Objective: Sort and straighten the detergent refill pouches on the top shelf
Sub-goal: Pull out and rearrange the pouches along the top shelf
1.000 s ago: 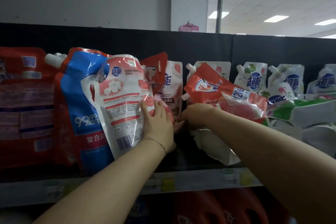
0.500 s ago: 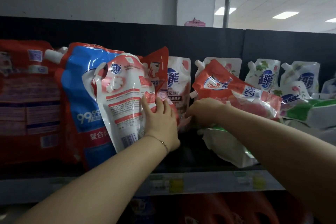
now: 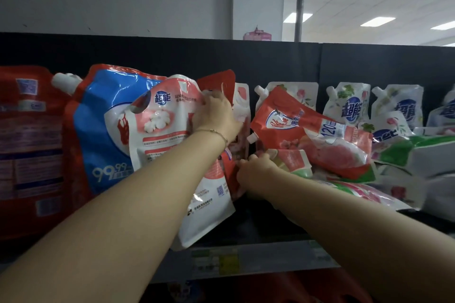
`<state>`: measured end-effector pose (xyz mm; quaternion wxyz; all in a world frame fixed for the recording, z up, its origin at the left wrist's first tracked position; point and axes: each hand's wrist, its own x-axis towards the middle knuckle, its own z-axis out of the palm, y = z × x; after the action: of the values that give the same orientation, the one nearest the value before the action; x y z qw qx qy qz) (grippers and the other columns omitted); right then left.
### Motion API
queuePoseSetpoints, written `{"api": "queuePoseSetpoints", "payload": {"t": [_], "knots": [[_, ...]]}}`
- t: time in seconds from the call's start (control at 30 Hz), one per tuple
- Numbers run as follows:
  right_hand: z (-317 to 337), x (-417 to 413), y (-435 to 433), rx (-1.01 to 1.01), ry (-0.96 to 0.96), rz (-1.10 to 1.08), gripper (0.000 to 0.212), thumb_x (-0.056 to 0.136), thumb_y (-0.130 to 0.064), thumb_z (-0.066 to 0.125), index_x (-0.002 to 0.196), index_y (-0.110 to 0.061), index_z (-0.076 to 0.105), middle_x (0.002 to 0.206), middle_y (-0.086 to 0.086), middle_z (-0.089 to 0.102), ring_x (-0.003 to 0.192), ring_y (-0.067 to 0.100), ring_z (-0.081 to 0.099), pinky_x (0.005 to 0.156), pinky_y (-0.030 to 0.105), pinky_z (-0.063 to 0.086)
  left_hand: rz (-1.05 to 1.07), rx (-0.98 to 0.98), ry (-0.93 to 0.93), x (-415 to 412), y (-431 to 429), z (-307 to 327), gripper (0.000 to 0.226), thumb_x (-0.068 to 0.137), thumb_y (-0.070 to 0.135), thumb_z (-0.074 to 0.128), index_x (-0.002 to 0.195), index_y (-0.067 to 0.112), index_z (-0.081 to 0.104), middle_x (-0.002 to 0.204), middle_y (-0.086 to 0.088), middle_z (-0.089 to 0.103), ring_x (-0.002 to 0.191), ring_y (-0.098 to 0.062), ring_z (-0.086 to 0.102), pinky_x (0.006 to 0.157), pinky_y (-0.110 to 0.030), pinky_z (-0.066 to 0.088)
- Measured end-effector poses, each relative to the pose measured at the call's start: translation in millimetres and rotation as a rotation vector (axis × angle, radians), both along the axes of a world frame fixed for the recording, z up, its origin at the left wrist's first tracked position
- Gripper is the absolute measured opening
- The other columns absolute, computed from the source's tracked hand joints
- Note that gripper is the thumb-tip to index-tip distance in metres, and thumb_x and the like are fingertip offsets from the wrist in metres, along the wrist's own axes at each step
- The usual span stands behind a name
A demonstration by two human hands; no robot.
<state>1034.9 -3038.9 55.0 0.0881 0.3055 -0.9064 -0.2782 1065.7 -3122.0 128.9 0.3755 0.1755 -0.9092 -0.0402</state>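
A pink-and-white refill pouch (image 3: 170, 128) leans tilted against a big blue-and-red pouch (image 3: 98, 125) on the top shelf (image 3: 270, 258). My left hand (image 3: 216, 115) grips this pink-and-white pouch at its top right corner. My right hand (image 3: 256, 172) is lower, fingers closed on the edge of a small pink pouch (image 3: 293, 160) lying under a slanted red pouch (image 3: 307, 130). Behind my left hand stand a red pouch (image 3: 219, 81) and a white pouch (image 3: 242, 98).
A large red pouch (image 3: 27, 145) stands at the far left. White pouches with blue logos (image 3: 349, 108) stand at the back right, with green-and-white pouches (image 3: 418, 155) lying flat in front. The black back panel (image 3: 270, 61) closes the shelf behind.
My left hand has moved up from the pink-and-white pouch's lower side to its top corner, and the pouch has tipped further right. My right hand has dropped lower onto the small pink pouch.
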Motion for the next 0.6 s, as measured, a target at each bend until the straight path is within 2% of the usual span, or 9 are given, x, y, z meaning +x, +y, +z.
{"api": "queuePoseSetpoints", "payload": {"t": [0.07,0.13,0.17,0.23,0.37,0.47,0.53,0.6], "knots": [[-2.6,-4.7,1.2,-0.012,0.022,0.010,0.052,0.101,-0.033,0.044,0.147,-0.010,0.033,0.147,0.014,0.033,0.131,0.041,0.033,0.098,0.072,0.024,0.088,-0.027,-0.079,-9.6,-1.2,3.1,0.059,0.093,0.043,0.056,0.132,-0.001,0.046,0.133,-0.020,0.048,0.104,-0.032,0.060,0.069,-0.035,0.047],[-4.0,-6.7,3.2,-0.025,0.039,0.015,0.047,0.102,-0.023,0.042,0.145,-0.008,0.035,0.144,0.014,0.034,0.130,0.041,0.034,0.097,0.074,0.023,0.080,-0.036,-0.054,-13.2,0.1,5.6,0.032,0.097,0.018,0.051,0.122,-0.001,0.055,0.127,-0.021,0.053,0.102,-0.034,0.061,0.069,-0.036,0.046],[-4.6,-7.2,4.2,-0.027,0.050,0.018,0.045,0.101,-0.019,0.042,0.145,-0.008,0.036,0.143,0.014,0.035,0.129,0.041,0.034,0.097,0.074,0.022,0.061,-0.013,-0.020,-13.7,-0.8,6.4,0.028,0.096,0.008,0.048,0.120,-0.004,0.056,0.124,-0.022,0.054,0.104,-0.035,0.060,0.073,-0.037,0.047],[-7.2,-8.6,5.4,-0.053,0.044,0.019,0.045,0.101,-0.020,0.039,0.145,-0.010,0.036,0.142,0.012,0.035,0.129,0.039,0.034,0.099,0.073,0.021,0.008,0.061,0.042,-11.2,-6.1,7.3,0.026,0.096,0.001,0.044,0.116,-0.008,0.057,0.118,-0.024,0.058,0.105,-0.038,0.060,0.080,-0.040,0.049],[-9.9,-12.8,10.3,-0.124,-0.013,0.027,0.044,0.101,-0.023,0.036,0.145,-0.018,0.037,0.142,0.009,0.035,0.130,0.037,0.032,0.103,0.066,0.025,-0.003,-0.026,0.143,-5.9,-13.8,5.1,0.018,0.092,-0.007,0.047,0.103,-0.009,0.061,0.105,-0.024,0.063,0.090,-0.038,0.065,0.068,-0.040,0.053],[-6.5,-13.2,12.1,-0.163,-0.024,0.028,0.043,0.100,-0.018,0.039,0.143,-0.020,0.039,0.141,0.006,0.039,0.130,0.034,0.034,0.101,0.060,0.028,-0.044,-0.020,0.204,-5.4,-16.8,7.6,0.022,0.096,-0.003,0.039,0.096,-0.007,0.061,0.106,-0.025,0.061,0.083,-0.039,0.065,0.067,-0.043,0.055],[-4.1,-10.5,9.8,-0.179,0.001,-0.005,0.044,0.100,-0.019,0.040,0.144,-0.019,0.038,0.142,0.005,0.041,0.132,0.032,0.035,0.103,0.063,0.025,-0.059,-0.009,0.248,-2.6,-20.6,9.7,0.023,0.098,0.000,0.036,0.102,-0.009,0.057,0.113,-0.028,0.058,0.079,-0.040,0.064,0.067,-0.046,0.055],[-1.0,-8.1,8.1,-0.165,0.026,-0.036,0.044,0.100,-0.020,0.040,0.144,-0.018,0.037,0.143,0.005,0.042,0.134,0.032,0.034,0.105,0.069,0.018,-0.073,0.006,0.292,0.1,-25.8,10.6,0.025,0.100,0.003,0.036,0.116,-0.010,0.050,0.124,-0.033,0.050,0.080,-0.041,0.064,0.067,-0.045,0.054]]}}
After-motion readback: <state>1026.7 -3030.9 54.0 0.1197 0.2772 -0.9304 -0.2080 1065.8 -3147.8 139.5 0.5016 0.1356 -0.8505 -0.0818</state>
